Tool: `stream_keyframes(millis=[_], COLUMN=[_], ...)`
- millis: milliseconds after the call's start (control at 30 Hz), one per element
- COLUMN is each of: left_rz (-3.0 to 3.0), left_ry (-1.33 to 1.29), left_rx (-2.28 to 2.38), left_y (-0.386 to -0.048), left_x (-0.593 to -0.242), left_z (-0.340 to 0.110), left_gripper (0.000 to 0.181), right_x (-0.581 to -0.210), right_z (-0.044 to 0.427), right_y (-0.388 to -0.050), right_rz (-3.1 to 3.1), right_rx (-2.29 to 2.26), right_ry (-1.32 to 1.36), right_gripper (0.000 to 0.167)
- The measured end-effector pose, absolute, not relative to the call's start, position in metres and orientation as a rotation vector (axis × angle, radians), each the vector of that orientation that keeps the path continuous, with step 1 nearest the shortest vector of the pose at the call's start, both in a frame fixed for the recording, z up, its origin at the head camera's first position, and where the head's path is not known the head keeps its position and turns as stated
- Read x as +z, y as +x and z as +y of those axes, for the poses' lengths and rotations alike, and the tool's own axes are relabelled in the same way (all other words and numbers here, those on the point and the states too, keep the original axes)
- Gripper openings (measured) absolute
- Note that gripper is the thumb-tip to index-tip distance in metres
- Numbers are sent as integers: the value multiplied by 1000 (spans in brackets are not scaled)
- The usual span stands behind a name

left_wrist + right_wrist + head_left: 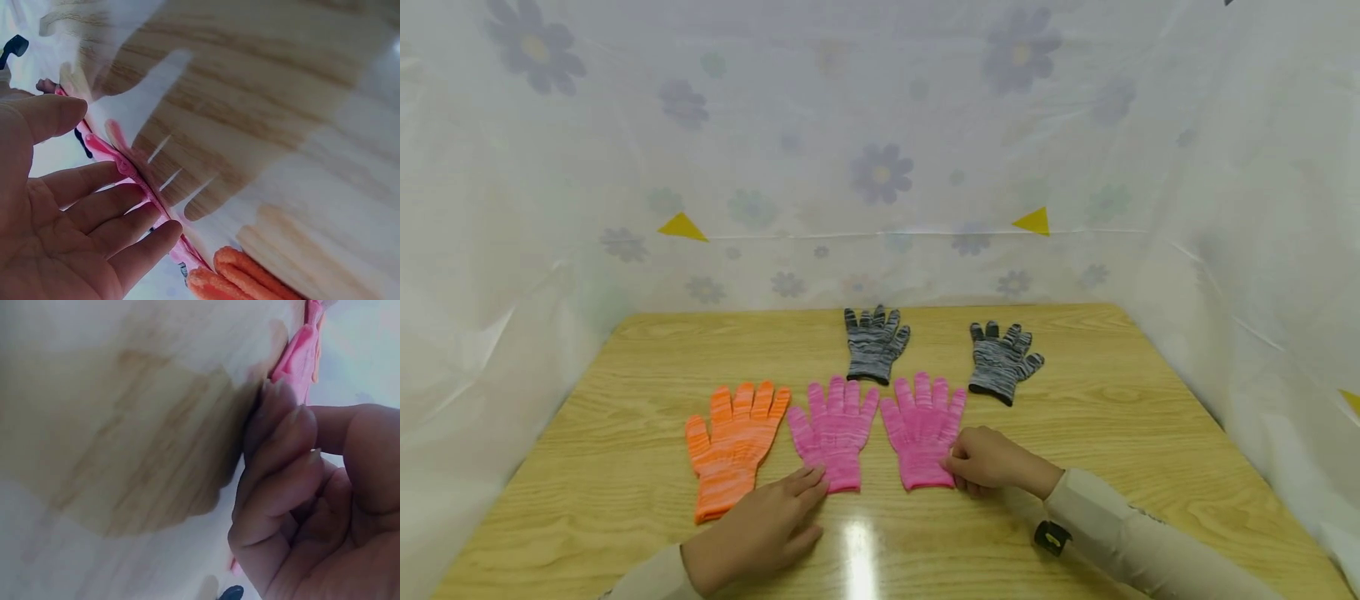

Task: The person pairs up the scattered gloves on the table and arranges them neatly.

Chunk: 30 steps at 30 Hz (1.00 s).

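Two pink gloves lie flat side by side, fingers pointing away. On the cuff of the left pink glove (837,429) rest the fingertips of my left hand (763,525); in the left wrist view that hand (87,219) has its fingers extended and its thumb apart. My right hand (988,458) is at the right edge of the other pink glove (922,433), near its cuff. The right wrist view shows this hand (300,487) with curled fingers and the thumb against them, at the pink fabric (299,359); the pinched edge is mostly hidden.
An orange glove (730,454) lies left of the pink pair. Farther back on the wooden table (625,367) are two grey-black gloves, one behind the pink pair (874,346) and one to the right (1000,362). Flowered white sheeting (820,192) surrounds the table's back and sides.
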<state>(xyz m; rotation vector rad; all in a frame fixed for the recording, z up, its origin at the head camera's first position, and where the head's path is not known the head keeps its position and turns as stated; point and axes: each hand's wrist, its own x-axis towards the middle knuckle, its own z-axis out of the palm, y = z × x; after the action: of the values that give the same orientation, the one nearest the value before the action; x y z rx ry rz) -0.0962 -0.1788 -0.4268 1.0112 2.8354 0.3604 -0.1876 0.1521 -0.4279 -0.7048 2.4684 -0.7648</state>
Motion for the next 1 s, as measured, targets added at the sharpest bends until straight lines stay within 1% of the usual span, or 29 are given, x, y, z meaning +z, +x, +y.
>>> stream_keyframes(millis=[200, 300, 467, 567, 633, 767, 1000], left_rz=[2834, 2839, 2854, 2855, 2855, 2849, 2846], left_ry=[1026, 1042, 1074, 1080, 1082, 1066, 1041], left_rx=[362, 359, 352, 352, 352, 353, 360], left_y=[-96, -96, -96, -97, -96, -96, -97], left_x=[-427, -428, -429, -430, -430, -430, -429], left_z=[-179, -180, -181, -181, -182, -181, -180], left_gripper=[51, 51, 51, 52, 52, 52, 51], right_x=[-415, -403, -391, -393, -396, -402, -409], right_z=[153, 154, 153, 151, 148, 142, 130], right_y=[-190, -192, -193, -192, -193, -195, -196], right_rz=[2481, 2543, 2688, 2736, 2764, 2842, 2831], right_rx=[-751, -769, -798, -806, -812, -782, -715], right_ry=[-734, -795, -921, -959, -988, -1072, -1169], right_gripper=[39, 34, 19, 10, 7, 8, 17])
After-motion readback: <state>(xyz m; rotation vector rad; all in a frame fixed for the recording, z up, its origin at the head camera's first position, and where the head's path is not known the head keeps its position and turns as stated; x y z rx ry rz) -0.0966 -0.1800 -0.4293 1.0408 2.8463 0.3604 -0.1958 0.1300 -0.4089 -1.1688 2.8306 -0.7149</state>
